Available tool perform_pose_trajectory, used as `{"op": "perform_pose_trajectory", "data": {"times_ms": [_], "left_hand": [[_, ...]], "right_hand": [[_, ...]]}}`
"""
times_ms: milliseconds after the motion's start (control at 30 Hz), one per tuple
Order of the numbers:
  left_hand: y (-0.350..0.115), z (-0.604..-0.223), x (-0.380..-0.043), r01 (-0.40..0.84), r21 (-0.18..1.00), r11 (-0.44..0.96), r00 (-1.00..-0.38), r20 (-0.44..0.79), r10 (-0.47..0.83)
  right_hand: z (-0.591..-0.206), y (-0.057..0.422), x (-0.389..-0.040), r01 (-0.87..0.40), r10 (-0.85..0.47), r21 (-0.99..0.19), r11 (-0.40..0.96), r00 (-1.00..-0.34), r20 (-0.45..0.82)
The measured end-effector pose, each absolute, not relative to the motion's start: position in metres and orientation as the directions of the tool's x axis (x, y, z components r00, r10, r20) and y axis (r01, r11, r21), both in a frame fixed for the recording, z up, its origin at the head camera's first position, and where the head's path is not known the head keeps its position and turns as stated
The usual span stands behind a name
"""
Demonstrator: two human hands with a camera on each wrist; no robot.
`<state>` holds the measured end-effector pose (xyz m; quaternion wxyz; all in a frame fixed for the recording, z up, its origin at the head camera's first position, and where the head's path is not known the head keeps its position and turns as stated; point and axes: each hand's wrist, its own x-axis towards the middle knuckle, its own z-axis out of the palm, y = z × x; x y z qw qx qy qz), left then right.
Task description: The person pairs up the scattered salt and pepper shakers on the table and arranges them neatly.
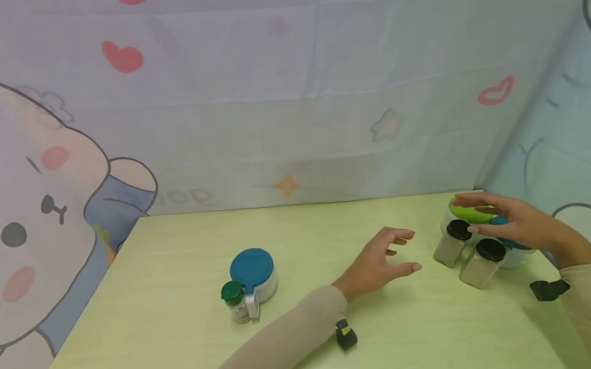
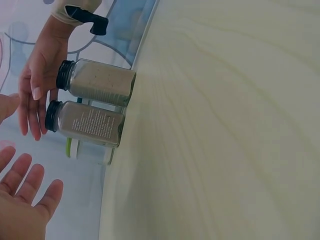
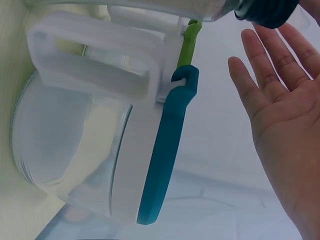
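My right hand (image 1: pixel 516 222) reaches over a cluster of jars at the table's right, fingers extended and nothing held. Beneath and beside it stand two square glass spice jars with black caps, the left one (image 1: pixel 450 249) and the right one (image 1: pixel 479 269). Behind them are a jar with a lime-green lid (image 1: pixel 472 213) and a jar with a teal-blue lid, white collar and white handle (image 3: pixel 100 60). My left hand (image 1: pixel 378 260) hovers left of the cluster, fingers loosely bent and thumb apart, holding nothing. Its fingers (image 2: pixel 25 185) point toward the spice jars in the left wrist view.
Left of my left arm, a second blue-lidded jar (image 1: pixel 252 270) with a white handle stands beside a small green-capped bottle (image 1: pixel 235 299). A printed curtain (image 1: pixel 279 97) hangs along the back edge of the pale yellow-green table (image 1: pixel 173 321).
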<state>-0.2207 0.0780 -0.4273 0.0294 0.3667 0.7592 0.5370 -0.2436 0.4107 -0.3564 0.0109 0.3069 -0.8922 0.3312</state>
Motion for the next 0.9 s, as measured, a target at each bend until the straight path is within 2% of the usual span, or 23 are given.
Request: {"op": "perform_pose_trajectory", "data": {"times_ms": [567, 900], "left_hand": [[0.087, -0.424, -0.217, 0.531, 0.832, 0.159, -0.721, 0.345, 0.6], [0.096, -0.422, -0.217, 0.536, 0.826, 0.176, -0.719, 0.337, 0.608]], "right_hand": [[-0.357, 0.414, -0.245, -0.474, -0.46, -0.536, 0.698, -0.871, 0.171], [-0.356, 0.42, -0.247, -0.495, -0.469, -0.539, 0.681, -0.861, 0.198]]}}
